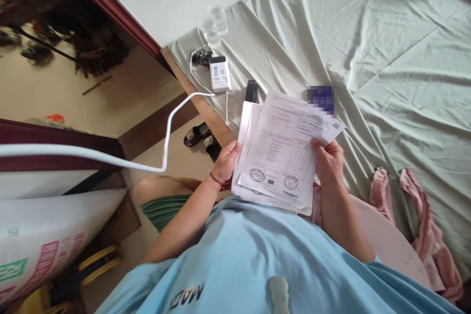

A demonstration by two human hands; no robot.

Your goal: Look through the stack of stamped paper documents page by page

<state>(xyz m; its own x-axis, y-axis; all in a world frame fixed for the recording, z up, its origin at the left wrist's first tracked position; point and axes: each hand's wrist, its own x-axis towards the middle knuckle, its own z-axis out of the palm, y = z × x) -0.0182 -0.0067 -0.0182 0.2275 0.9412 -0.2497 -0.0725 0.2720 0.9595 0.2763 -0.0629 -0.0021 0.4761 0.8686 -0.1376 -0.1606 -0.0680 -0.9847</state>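
Fingers of left hand (225, 162) and right hand (328, 161) grip one paper stack (281, 157), partly hiding one black object (251, 91); near the bed's (368, 44) left edge, one power bank (220, 74); below, two slippers (195, 136).

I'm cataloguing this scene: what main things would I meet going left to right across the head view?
White sack with red and green print, pair of black slippers, bare left hand, stack of white rectangular printed paper sheets, crumpled pink cloth.

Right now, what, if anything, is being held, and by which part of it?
A stack of printed papers: the left grip is on its left edge, the right grip on its right.
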